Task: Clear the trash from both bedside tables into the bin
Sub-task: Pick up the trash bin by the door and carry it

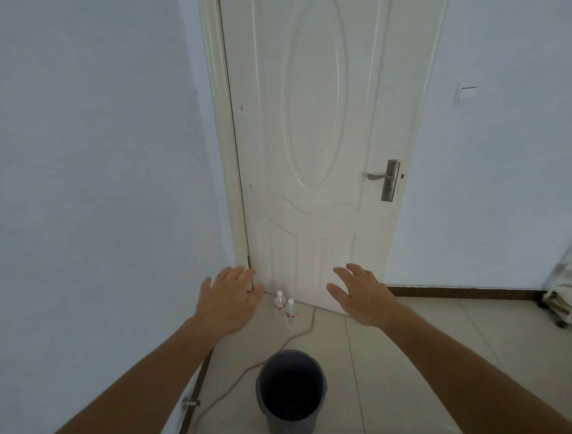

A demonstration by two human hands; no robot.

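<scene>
A dark grey round bin point(266, 411) stands on the tiled floor just in front of me, its inside dark. My left hand point(227, 301) and my right hand point(363, 295) are stretched out in front of me above the floor, palms down, fingers spread and straight. Neither hand holds anything. Two clear plastic bottles point(284, 307) with white caps stand upright on the floor between my hands, at the foot of the door. No bedside table is in view.
A shut white door point(317, 149) with a metal handle point(386, 179) faces me. White walls stand on both sides. A pale cable point(239, 376) runs over the floor past the bin. A white wheeled rack point(567, 303) stands at the right edge.
</scene>
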